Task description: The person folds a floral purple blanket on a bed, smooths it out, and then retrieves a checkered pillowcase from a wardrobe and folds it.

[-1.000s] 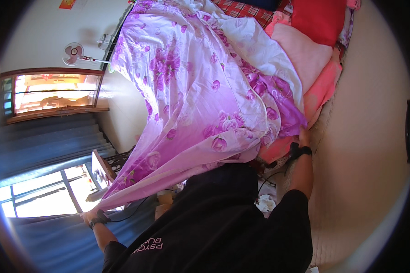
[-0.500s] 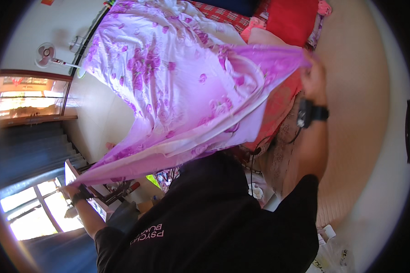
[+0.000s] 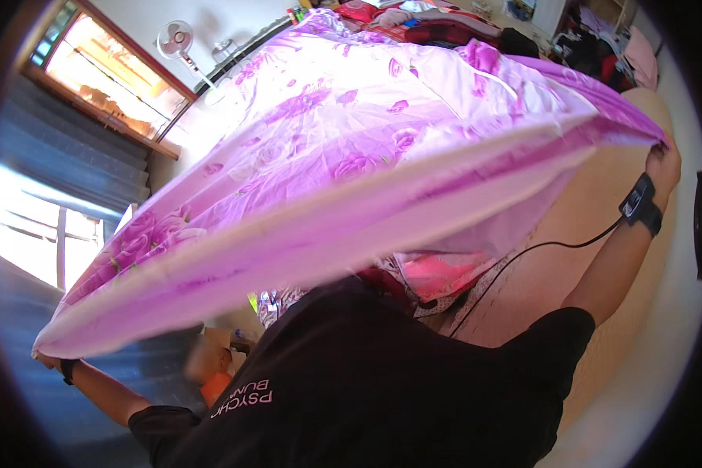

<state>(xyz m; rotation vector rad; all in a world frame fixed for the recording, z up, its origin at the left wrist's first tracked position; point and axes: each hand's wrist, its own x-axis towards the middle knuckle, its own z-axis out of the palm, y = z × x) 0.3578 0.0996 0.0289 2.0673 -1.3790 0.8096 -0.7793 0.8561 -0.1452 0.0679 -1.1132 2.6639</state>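
Observation:
A large floral bed cover (image 3: 351, 140), white and pink with purple roses, is stretched wide in front of me. My left hand (image 3: 48, 360) grips one corner at the lower left; the cloth partly hides its fingers. At the far right, my right hand (image 3: 664, 165) is closed around another corner, with the arm held out and raised. Between them the near edge hangs in a slanting, motion-blurred band above my dark shirt. The cloth's far part spreads over the bed and hides most of it. Under the near edge, some red and pink bedding (image 3: 441, 274) shows.
A standing fan (image 3: 176, 40) is at the back left, near a wooden-framed window (image 3: 117, 66). Blue curtains (image 3: 23, 140) hang along the left. Clothes (image 3: 593, 51) are heaped at the back right. A black cable (image 3: 515, 256) runs from my right wrist device.
Both hands have moved farther apart, the left down and outward, the right outward to the right. The bed cover is now spread wider, its near edge lifted and billowing. My view has tilted up.

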